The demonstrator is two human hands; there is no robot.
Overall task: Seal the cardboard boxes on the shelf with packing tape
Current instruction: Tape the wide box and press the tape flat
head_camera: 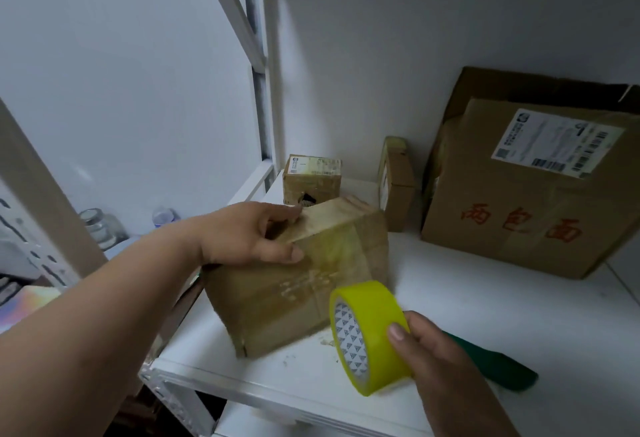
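A worn brown cardboard box [304,284], covered in old yellowed tape, stands tilted on the white shelf [485,315] near its front left corner. My left hand [252,232] grips the box's upper left edge, thumb on the near face and fingers over the top. A roll of yellow packing tape [367,332] sits in my right hand [436,360], just right of and below the box, thumb pressed on its outer band. No tape strip is pulled out.
A large cardboard box [526,201] with red characters and a shipping label leans at the back right. A small labelled box [311,180] and a thin upright box [396,183] stand at the back. A green object [498,367] lies behind my right hand. White uprights [266,55] frame the left side.
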